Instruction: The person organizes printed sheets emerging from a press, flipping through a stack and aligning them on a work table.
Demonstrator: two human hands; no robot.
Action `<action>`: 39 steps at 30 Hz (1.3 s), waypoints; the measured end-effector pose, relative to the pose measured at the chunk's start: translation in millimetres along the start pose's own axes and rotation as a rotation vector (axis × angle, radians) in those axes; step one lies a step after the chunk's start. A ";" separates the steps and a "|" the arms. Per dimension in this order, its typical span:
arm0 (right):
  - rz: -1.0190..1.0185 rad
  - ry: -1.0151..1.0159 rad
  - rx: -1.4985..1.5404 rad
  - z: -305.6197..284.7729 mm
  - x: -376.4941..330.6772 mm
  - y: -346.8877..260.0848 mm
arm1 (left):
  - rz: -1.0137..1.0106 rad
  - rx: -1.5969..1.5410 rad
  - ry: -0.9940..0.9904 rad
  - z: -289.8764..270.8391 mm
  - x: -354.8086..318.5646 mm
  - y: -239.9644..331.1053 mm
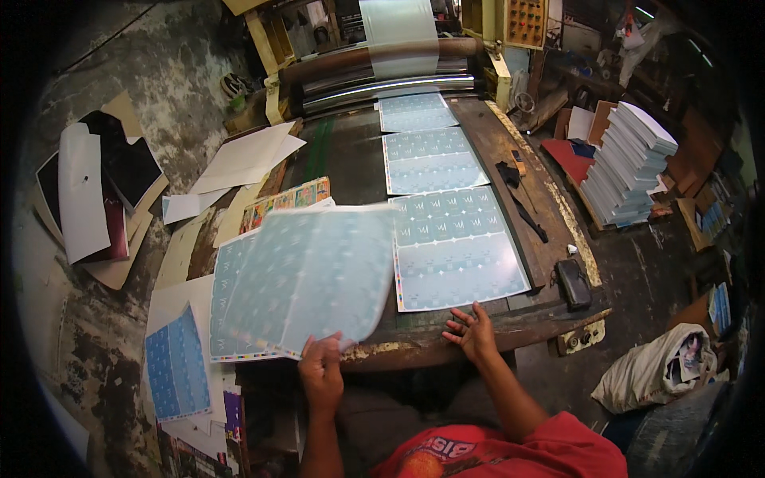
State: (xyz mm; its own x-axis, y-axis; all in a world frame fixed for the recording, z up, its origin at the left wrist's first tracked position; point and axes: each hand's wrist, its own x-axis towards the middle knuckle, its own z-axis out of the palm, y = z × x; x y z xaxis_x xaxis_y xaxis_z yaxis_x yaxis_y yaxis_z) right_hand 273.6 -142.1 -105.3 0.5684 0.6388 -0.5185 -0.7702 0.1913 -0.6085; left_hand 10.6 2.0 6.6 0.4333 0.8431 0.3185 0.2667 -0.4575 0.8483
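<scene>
Left hand (321, 368) pinches a lifted blue printed sheet (307, 275); right hand (474, 331) rests flat, fingers spread, on the table edge (422, 344).

A single head-worn fisheye camera looks steeply down and forward from above a seated person's lap, with the red shirt (510, 454) at the lower edge and both forearms entering from below. The left hand (320, 370) and right hand (476, 333) sit close to the lens; the worn edge of the machine's delivery table (494, 143) runs just beyond them. The view faces along the table toward the rollers (382, 72) at the top, far off. The wide lens bends straight edges near the rim, taking in floor on the left and a stack of printed sheets (629, 163) on the right.
</scene>
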 end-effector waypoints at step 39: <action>0.116 -0.086 -0.063 -74.2 -80.8 30.0 | -0.020 0.218 0.062 1.7 27.9 -19.4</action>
State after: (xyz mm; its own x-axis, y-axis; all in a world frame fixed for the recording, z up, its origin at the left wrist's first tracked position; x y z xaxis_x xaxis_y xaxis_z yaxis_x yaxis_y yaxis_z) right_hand 226.1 -243.3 -126.2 0.4478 0.7161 -0.5354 -0.8079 0.0675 -0.5854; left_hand 18.9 34.0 -1.7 0.3736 0.8655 0.3335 0.4574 -0.4847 0.7455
